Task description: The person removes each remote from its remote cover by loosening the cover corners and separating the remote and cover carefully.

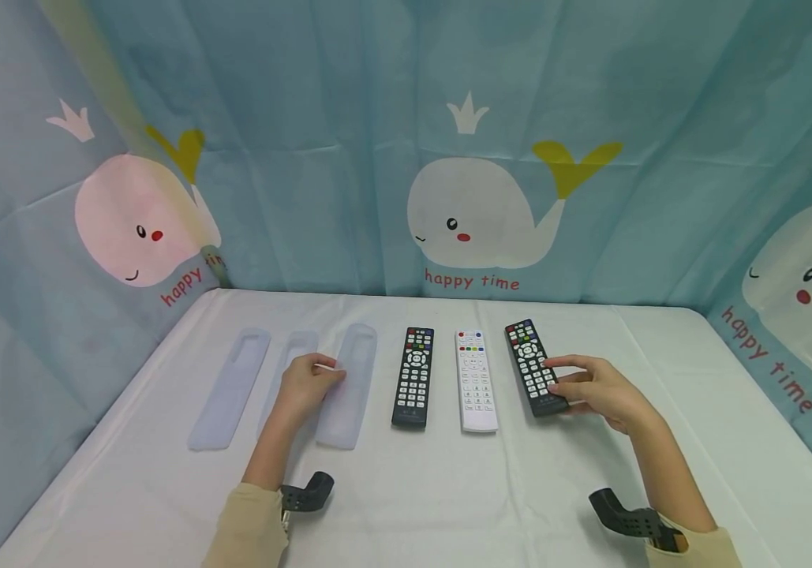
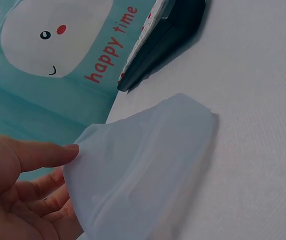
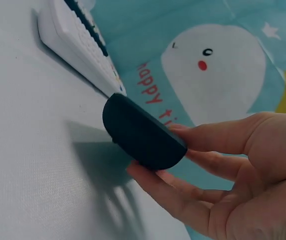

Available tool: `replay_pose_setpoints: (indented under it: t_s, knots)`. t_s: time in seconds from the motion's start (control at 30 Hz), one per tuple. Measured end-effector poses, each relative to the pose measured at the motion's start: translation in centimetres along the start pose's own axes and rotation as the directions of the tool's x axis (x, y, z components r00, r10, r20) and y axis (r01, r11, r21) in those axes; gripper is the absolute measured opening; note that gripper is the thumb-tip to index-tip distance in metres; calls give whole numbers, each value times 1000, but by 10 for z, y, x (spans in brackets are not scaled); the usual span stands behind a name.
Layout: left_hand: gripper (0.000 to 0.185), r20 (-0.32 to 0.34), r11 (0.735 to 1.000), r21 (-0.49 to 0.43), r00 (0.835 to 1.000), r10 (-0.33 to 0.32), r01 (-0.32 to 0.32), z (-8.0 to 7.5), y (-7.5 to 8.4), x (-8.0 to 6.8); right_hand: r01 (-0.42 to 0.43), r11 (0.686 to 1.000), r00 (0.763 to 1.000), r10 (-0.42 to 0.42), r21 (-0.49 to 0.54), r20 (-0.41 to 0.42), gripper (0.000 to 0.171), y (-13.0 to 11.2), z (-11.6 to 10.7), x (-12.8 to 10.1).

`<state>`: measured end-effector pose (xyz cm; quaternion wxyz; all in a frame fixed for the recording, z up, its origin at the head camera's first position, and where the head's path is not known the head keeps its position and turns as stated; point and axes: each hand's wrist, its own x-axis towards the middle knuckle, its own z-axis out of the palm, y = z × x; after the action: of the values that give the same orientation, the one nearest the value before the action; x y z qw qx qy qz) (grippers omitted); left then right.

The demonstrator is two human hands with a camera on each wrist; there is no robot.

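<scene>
The right hand (image 1: 600,388) grips the black remote (image 1: 535,367) by its near end, at two o'clock on the table (image 1: 448,489). The left hand (image 1: 306,386) pinches the rightmost translucent sleeve (image 1: 347,386), at ten o'clock, lifting its edge.

I read "happy time" in red under the middle whale (image 1: 480,213) on the curtain (image 1: 349,118); the same words run slantwise under the right whale (image 1: 806,276); under the left whale (image 1: 139,221) I make out "happy" and only the start of the next word; both wrist views show the same red words on the curtain, cut short in the right one; the key marks on the three remotes (image 1: 413,377) are too small for me to read.
</scene>
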<state>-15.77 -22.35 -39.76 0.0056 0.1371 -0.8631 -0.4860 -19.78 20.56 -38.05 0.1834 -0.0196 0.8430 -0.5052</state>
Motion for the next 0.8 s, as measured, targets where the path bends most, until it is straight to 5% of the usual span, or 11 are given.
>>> replay_pose_setpoints:
  t_s: [0.8]
  knots:
    - [29,-5,1000,-7,1000,-19,18,-3,-5,2,-43,999,999,42,-25,-32,58,3,2,1]
